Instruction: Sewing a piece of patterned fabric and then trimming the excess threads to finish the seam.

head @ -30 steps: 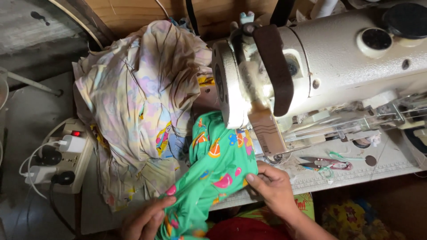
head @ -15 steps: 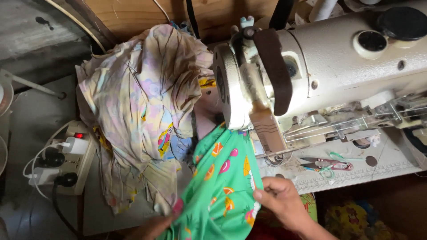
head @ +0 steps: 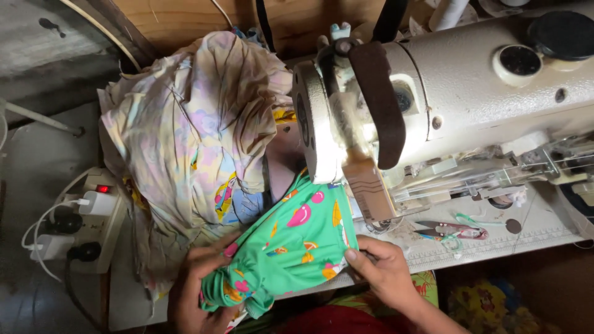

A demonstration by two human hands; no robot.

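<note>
1. Held between 2 hands at the near edge of the sewing table [head: 544, 238]: a green printed garment [head: 291, 247], soft and stretchy-looking, scattered with pink, yellow and orange shapes, gathered into puckered folds at its lower left end.
2. Left hand [head: 198, 291] cupped under and around the bunched, gathered end, fingers curled into the cloth; fingertips mostly hidden by the folds.
3. Right hand [head: 387, 269] set on the garment's right edge, thumb on top and fingers tucked beneath, pinching the hem flat against the table edge.
4. Lay just in front of the cream-coloured sewing machine [head: 470, 105], its upper edge touching the round, ridged handwheel [head: 312, 124]; a broad dark brown belt [head: 380, 99] looped over the machine's end.
5. Heaped to the left, a crumpled pile of pale pastel cloth [head: 185, 136], thin and creased, spilling over the table edge.
6. Rested on the table under the machine arm: small thread snips [head: 448, 230] with green threads beside them.
7. Sat at far left: a white power strip [head: 86, 219] with plugs and a red light.
</note>
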